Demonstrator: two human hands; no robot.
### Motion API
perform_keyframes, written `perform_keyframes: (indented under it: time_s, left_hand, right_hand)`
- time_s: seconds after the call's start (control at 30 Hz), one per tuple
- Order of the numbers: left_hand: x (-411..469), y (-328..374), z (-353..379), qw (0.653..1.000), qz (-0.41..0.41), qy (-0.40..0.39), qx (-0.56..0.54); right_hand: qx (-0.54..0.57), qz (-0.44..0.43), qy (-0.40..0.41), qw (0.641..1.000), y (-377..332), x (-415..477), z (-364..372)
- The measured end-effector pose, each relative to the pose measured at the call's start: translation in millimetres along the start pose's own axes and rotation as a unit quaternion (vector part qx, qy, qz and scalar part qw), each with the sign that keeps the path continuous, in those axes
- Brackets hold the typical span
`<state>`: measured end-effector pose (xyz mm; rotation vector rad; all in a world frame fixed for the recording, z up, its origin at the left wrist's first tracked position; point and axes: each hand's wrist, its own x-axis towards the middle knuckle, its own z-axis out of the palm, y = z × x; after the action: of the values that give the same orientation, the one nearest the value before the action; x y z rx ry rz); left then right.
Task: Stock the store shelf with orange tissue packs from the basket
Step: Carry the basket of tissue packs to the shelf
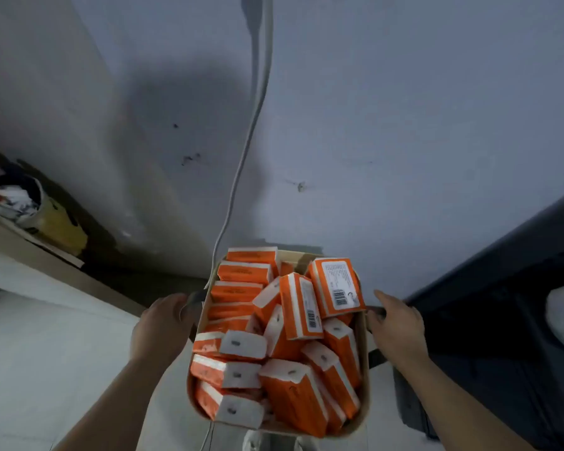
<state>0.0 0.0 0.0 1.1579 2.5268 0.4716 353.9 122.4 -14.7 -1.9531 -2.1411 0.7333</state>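
Note:
A cream basket (362, 415) sits low in the middle of the head view, heaped with several orange tissue packs (293, 327) with white ends. My left hand (158, 323) is closed around the dark handle on the basket's left side. On the right side, my right hand (396, 327) grips the other dark handle. One pack with a barcode label (336, 286) lies face up at the top right of the pile. No store shelf shows clearly.
A pale wall fills the upper view, with a white cable (241, 164) hanging down to the basket. A ledge with a yellow packet and clutter (43, 216) is at the left. A dark bin-like object (502, 320) stands at the right. Light floor lies at the lower left.

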Motion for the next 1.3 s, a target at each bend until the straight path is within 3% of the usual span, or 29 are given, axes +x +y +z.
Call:
perform_keyframes:
  time_s: [0.23, 0.4, 0.47, 0.53, 0.63, 0.77, 0.87, 0.97, 1.1, 1.3]
  left_hand:
    - [34, -30, 34, 0.997, -0.051, -0.060, 0.015]
    - [52, -47, 53, 0.984, -0.100, -0.147, -0.030]
    - [57, -53, 57, 0.969, -0.135, -0.181, -0.101]
    - [60, -56, 59, 0.918, -0.219, -0.211, -0.256]
    - [61, -59, 60, 0.840, -0.259, -0.241, -0.412]
    - [60, -57, 54, 0.768, -0.262, -0.246, -0.530]
    - [62, -55, 47, 0.742, -0.272, -0.222, -0.571]
    - [62, -50, 39, 0.721, -0.246, -0.257, -0.594]
    - [60, -42, 36, 0.696, -0.222, -0.300, -0.613]
    - [53, -38, 32, 0.679, -0.238, -0.283, -0.635]
  right_hand:
    - [-0.050, 0.112, -0.020, 0.992, 33, 9, 24]
    - [-0.007, 0.234, -0.071, 0.970, 58, 13, 45]
    - [0.025, 0.265, -0.077, 0.961, 67, 15, 52]
    - [0.111, 0.323, -0.078, 0.937, 75, 16, 57]
    - [0.329, 0.446, -0.060, 0.830, 82, 17, 63]
    - [0.557, 0.473, -0.081, 0.678, 84, 16, 60]
    - [0.679, 0.463, -0.064, 0.565, 79, 15, 50]
    - [0.730, 0.455, -0.073, 0.505, 72, 13, 42]
    - [0.718, 0.452, -0.115, 0.517, 65, 9, 37]
    - [0.709, 0.402, -0.126, 0.566, 55, 4, 27]
